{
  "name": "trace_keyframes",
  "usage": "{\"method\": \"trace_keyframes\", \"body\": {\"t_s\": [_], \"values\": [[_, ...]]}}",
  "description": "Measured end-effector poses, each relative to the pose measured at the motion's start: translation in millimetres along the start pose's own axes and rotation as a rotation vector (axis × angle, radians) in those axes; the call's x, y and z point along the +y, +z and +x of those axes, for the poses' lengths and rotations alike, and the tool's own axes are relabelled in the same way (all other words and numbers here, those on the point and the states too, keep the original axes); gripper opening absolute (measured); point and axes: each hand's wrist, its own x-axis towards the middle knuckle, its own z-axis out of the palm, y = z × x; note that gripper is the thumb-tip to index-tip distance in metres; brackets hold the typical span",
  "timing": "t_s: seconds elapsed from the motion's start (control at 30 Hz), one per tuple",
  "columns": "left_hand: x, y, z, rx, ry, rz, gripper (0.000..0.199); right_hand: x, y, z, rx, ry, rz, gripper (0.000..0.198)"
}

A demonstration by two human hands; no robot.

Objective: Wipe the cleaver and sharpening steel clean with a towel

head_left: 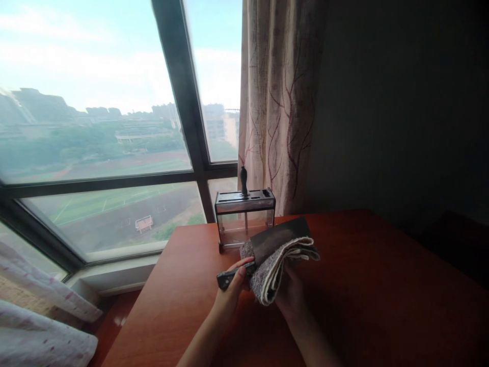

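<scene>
My left hand (232,285) is closed round the black riveted handle of a cleaver (280,238), near where the handle meets the blade. The wide dark blade points up and to the right. A folded grey fuzzy cloth (272,272) with pale edges lies against the blade's near side, and a bit of it shows beyond the blade. My right hand (291,290) is under and behind the cloth, gripping it; its fingers are mostly hidden. Just beyond the blade stands a clear-sided knife block (245,204) with a slotted top, one dark handle (243,178) upright in it.
The reddish-brown wooden table (183,306) spreads under my hands. A large window with a dark frame (179,76) is at the left and back. One patterned curtain (282,102) hangs behind the knife block, another curtain (42,326) at the lower left. The right side is dark.
</scene>
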Motion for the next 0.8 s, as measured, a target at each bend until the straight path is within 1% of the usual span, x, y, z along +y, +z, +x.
{"method": "trace_keyframes", "body": {"t_s": [0.1, 0.2, 0.27, 0.33, 0.47, 0.63, 0.7, 0.8], "values": [[4.9, 3.4, -3.9, -0.018, -0.001, 0.031, 0.044, 2.0, -1.0, 5.1, 0.006, 0.072, 0.018, 0.023], [9.7, 6.7, -7.7, -0.016, 0.010, 0.059, 0.040, 1.7, -2.1, 9.2, 0.012, 0.083, -0.008, 0.026], [11.2, 7.3, -8.3, -0.025, 0.010, 0.066, 0.040, -0.9, -3.3, 11.3, 0.011, 0.089, -0.017, 0.027], [11.9, 6.2, -7.4, -0.037, 0.020, 0.067, 0.043, -6.0, -5.3, 13.2, 0.023, 0.065, -0.011, 0.025], [15.9, 1.6, -4.5, -0.042, 0.041, 0.028, 0.041, -21.8, -10.1, 17.0, 0.081, -0.052, 0.038, 0.021], [21.7, -1.7, -3.7, -0.011, 0.045, -0.021, 0.035, -37.7, -12.3, 20.3, 0.136, -0.105, 0.106, 0.021], [21.2, -2.8, -3.4, -0.034, 0.038, -0.028, 0.034, -39.7, -11.6, 20.9, 0.151, -0.105, 0.112, 0.020], [20.3, -5.7, -2.2, -0.129, 0.006, -0.062, 0.041, -40.9, -10.4, 20.9, 0.189, -0.124, 0.107, 0.022]]}}
